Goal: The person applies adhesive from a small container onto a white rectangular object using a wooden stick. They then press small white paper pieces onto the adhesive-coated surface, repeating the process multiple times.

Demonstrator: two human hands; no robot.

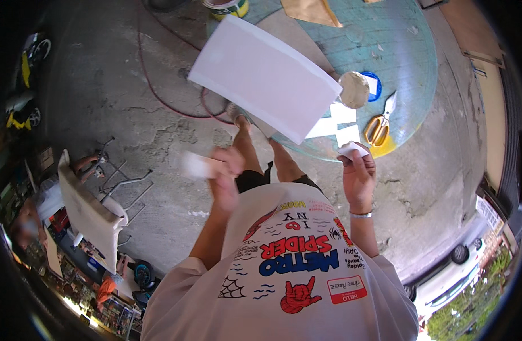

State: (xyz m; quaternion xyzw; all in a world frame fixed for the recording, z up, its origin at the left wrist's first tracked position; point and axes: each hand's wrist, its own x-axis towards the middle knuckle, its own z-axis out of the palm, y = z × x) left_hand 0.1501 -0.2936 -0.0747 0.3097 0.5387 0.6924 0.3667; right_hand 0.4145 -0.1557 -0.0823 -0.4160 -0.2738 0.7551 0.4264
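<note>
My left hand (224,170) is closed on a flat white piece (195,165), smeared by motion, out over the floor to the left of my legs. By the near edge of the round glass table (403,51), my right hand (360,170) pinches a small white paper piece (352,149). Just beyond it, several white paper squares (345,113) lie on the glass. Orange-handled scissors (380,126) rest to their right, blades pointing away. A large white sheet (266,77) slants across the table's left side, overhanging its edge.
A round beige-topped container (354,90) and a blue ring-shaped lid (372,86) sit beside the sheet's right corner. A tub (227,8) stands at the far edge. A red hose (150,85) loops on the concrete floor. A pale chair (90,210) and other people are at left.
</note>
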